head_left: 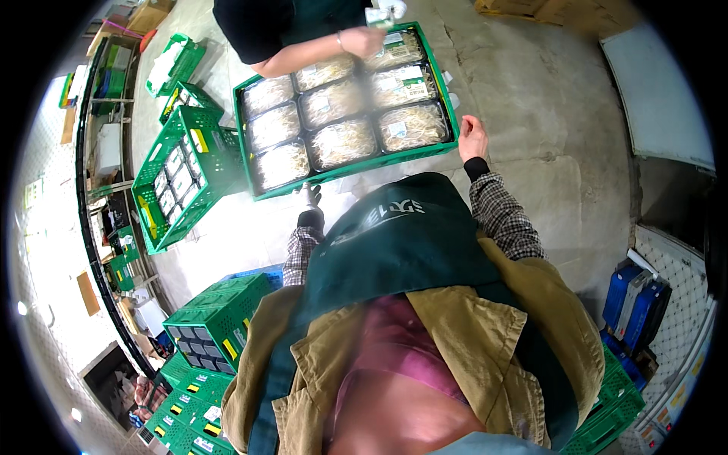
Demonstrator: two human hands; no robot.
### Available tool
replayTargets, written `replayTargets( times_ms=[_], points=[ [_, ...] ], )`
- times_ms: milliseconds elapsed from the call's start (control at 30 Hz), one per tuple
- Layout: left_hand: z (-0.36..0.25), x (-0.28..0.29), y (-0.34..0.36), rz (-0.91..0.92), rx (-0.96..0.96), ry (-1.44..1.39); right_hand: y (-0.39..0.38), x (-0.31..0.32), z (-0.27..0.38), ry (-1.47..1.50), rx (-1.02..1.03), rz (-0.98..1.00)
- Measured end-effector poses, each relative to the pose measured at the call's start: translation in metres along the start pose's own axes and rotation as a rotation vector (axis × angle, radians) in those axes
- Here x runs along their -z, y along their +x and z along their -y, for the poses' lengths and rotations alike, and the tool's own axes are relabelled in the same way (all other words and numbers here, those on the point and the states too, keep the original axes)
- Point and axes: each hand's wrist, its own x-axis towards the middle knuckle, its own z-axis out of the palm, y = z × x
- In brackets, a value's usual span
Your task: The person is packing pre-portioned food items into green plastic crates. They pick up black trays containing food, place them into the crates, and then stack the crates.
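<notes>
A green plastic crate (pixel 356 168) lies in front of me, filled with several black trays of pale bean sprouts (pixel 343 144) under clear film. My left hand (pixel 309 196), in what looks like a light glove, is at the crate's near edge with its fingers apart. Just beyond the right rim is my right hand (pixel 473 139), bare, its fingers curled together and nothing visible in them. Across the crate, a co-worker's bare hand (pixel 362 42) is over the far trays. That person's other, gloved hand (pixel 393 8) is beside a small labelled pack (pixel 379 18).
More green crates stand on the left, one tilted crate (pixel 193 171) holding packed trays. Stacked green crates (pixel 220 311) are at my lower left. Shelving (pixel 114 182) runs along the left wall. A blue-and-black object (pixel 635 299) stands at the right; cardboard boxes (pixel 561 11) are at the back.
</notes>
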Motion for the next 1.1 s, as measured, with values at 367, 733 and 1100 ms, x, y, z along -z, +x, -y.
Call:
replayTargets(
  times_ms=[367, 733, 1100],
  points=[
    [0.002, 0.032, -0.006, -0.005, 0.033, -0.075, 0.049, -0.038, 0.045, -0.322, 0.059, 0.34],
    [0.019, 0.014, -0.014, 0.175, 0.069, -0.162, 0.142, -0.089, 0.007, -0.651, 0.229, 0.713],
    [0.02, 0.022, -0.068, -0.358, -0.361, 0.29, 0.055, -0.101, 0.045, -0.715, 0.086, 0.304]
  ],
)
